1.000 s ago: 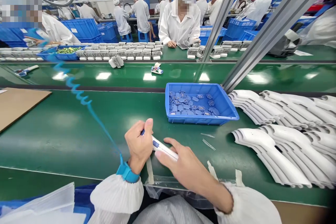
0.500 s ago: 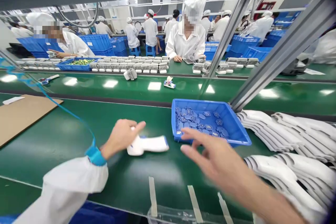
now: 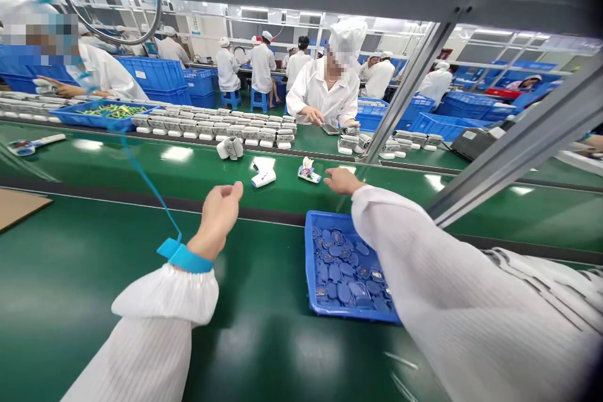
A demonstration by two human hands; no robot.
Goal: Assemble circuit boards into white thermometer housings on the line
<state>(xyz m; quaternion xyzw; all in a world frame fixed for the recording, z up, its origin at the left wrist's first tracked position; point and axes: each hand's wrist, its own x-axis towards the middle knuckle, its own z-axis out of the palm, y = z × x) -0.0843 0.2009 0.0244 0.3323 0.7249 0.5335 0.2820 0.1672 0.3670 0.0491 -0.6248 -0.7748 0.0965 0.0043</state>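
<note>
- Both hands are well apart and empty as far as I can see: the left hand [image 3: 219,217] is up and open with loosely curled fingers, and the right hand [image 3: 342,181] is reaching out low over the far belt.
- Right fingertips sit just beside a small printed packet [image 3: 308,171], can't tell if they're touching it.
- A white pistol-shaped plastic housing [image 3: 262,176] lies on the far belt, ahead of the left hand and between the two hands.
- A blue tray [image 3: 309,270] of blue parts sits right under the right forearm, probably kept there for easy reach, but the white sleeve [image 3: 471,301] hides a good part of it.
- A blue wrist strap [image 3: 184,257] on the left wrist trails a coiled cord [image 3: 146,179], likely for static grounding.
- Past both hands, rows of white devices [image 3: 211,129] line the far bench, and a co-worker [image 3: 325,91] sits behind them.
</note>
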